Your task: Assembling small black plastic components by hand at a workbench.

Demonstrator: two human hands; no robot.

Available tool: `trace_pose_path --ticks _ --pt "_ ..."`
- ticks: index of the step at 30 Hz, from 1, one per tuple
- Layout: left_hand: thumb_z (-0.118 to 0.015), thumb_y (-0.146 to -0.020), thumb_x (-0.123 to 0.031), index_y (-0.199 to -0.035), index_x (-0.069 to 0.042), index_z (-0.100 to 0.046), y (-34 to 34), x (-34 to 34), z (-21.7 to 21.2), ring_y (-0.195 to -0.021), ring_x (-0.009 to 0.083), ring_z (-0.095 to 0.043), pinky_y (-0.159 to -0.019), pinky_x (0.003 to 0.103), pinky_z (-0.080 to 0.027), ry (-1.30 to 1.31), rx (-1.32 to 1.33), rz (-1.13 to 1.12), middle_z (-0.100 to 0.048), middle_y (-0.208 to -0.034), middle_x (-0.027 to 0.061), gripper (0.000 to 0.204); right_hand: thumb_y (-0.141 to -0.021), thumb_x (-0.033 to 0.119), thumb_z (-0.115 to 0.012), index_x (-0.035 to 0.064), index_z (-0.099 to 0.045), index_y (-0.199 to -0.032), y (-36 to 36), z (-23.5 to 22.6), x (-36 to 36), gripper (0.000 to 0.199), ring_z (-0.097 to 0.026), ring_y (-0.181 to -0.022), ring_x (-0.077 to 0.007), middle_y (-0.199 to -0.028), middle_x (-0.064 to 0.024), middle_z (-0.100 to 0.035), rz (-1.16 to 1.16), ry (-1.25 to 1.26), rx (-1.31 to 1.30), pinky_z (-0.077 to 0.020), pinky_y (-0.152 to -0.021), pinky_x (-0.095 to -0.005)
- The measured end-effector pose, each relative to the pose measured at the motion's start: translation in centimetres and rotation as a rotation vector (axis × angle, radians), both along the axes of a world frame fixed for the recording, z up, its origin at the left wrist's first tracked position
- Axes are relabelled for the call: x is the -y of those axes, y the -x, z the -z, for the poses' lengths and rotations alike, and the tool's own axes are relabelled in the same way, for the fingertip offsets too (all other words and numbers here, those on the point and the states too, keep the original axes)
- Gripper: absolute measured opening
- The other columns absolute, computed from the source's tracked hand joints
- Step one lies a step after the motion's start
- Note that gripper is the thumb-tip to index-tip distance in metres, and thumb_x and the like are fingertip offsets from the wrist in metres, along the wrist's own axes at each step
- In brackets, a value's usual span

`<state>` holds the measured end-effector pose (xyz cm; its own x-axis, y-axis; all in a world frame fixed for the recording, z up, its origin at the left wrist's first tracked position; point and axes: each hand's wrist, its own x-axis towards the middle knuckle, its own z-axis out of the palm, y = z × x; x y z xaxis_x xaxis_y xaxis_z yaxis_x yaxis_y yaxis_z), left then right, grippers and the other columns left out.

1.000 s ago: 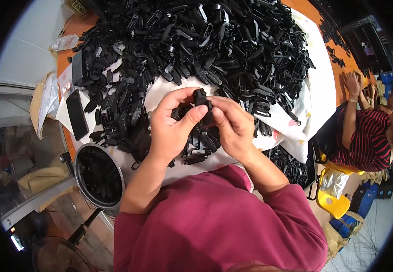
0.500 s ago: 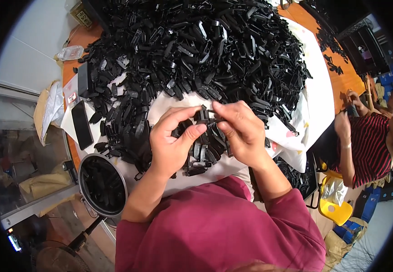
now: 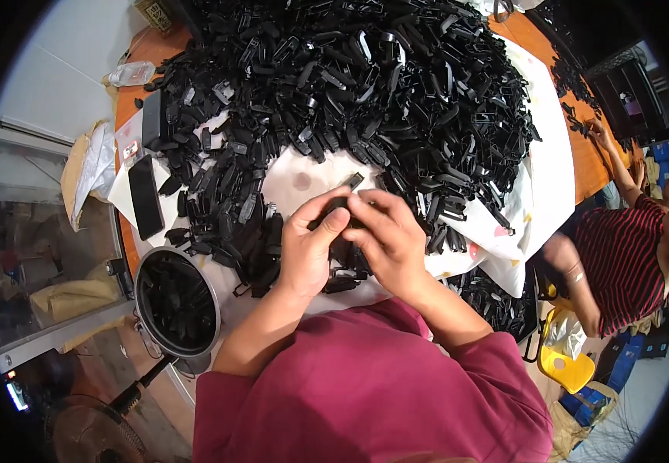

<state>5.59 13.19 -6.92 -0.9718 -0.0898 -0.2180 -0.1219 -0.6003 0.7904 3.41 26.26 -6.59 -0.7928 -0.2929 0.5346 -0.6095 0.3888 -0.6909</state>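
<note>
Left hand (image 3: 307, 251): fingers curled, thumb pressed on a small black plastic clip (image 3: 340, 207), grasping it.
Right hand (image 3: 388, 235): clenched over the same clip from the other side, fingertips meeting the left thumb.
Clip: slim, glossy, hard-edged; held just below the pile (image 3: 350, 85), above the cloth (image 3: 539, 193).
Pile: huge heap of like black clips, shiny and tangled.
Cloth: white, wrinkled, faintly spotted, spread under the pile on the orange counter (image 3: 600, 166).
Pan (image 3: 176, 301): round, metal-rimmed, full of black pieces, left of the pile's lower edge.
Phone (image 3: 146, 197): flat black slab, left of the pile.
</note>
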Motion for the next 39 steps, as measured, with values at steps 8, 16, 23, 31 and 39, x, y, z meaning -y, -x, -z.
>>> trace_pose_path --ticks 8,16,23,31,39 --pt "-0.064 -0.079 -0.009 -0.101 0.0 -0.06 -6.6 5.5 -1.0 -0.08 0.0155 -0.057 -0.071 0.029 -0.046 0.665 0.062 -0.024 -0.061 -0.094 0.0083 0.024 -0.072 0.014 -0.071 0.0011 -0.061 -0.09 -0.1 1.0 0.7 0.024 -0.06 -0.076 -0.0275 -0.082 -0.0111 -0.062 -0.424 -0.033 0.339 -0.0473 -0.066 -0.0335" --pt "-0.068 -0.074 -0.02 -0.102 -0.008 -0.062 -10.6 16.5 -1.7 -0.089 0.0305 -0.053 -0.08 0.041 -0.041 2.213 0.265 -0.544 -0.059 -0.095 0.012 0.031 -0.068 0.004 -0.053 0.0108 -0.064 -0.095 7.2 3.8 0.2 0.029 -0.052 -0.089 -0.0245 -0.103 -0.0074 -0.058 -0.15 -0.997 -0.133 -0.0481 -0.071 -0.0299" --pt "-0.064 -0.076 -0.019 -0.089 -0.008 -0.064 -1.2 6.6 -0.4 -0.088 0.0293 -0.057 -0.078 0.041 -0.044 1.631 -0.246 -0.156 -0.061 -0.091 0.0087 0.018 -0.073 0.009 -0.063 0.005 -0.064 -0.094 7.3 2.7 -1.4 0.021 -0.057 -0.085 -0.0291 -0.088 -0.0115 -0.061 0.087 -0.583 0.049 -0.0465 -0.073 -0.0363" --pt "-0.063 -0.074 -0.023 -0.092 -0.009 -0.067 8.9 2.0 4.4 -0.089 0.0315 -0.059 -0.079 0.039 -0.047 1.761 -0.183 0.579 -0.063 -0.092 0.0139 0.023 -0.066 0.029 -0.071 0.0014 -0.062 -0.082 1.8 3.0 2.2 0.033 -0.057 -0.086 -0.0282 -0.095 -0.0115 -0.061 0.07 -0.652 0.156 -0.0487 -0.07 -0.0358" --pt "-0.069 -0.073 -0.002 -0.093 -0.002 -0.056 5.9 5.1 3.9 -0.077 0.0136 -0.06 -0.068 0.023 -0.047 0.644 0.037 0.161 -0.062 -0.084 0.0079 0.024 -0.076 0.008 -0.063 0.0016 -0.055 -0.075 1.9 3.3 1.4 0.011 -0.06 -0.076 -0.0242 -0.078 -0.0124 -0.061 0.108 -0.027 0.433 -0.0473 -0.069 -0.0311"
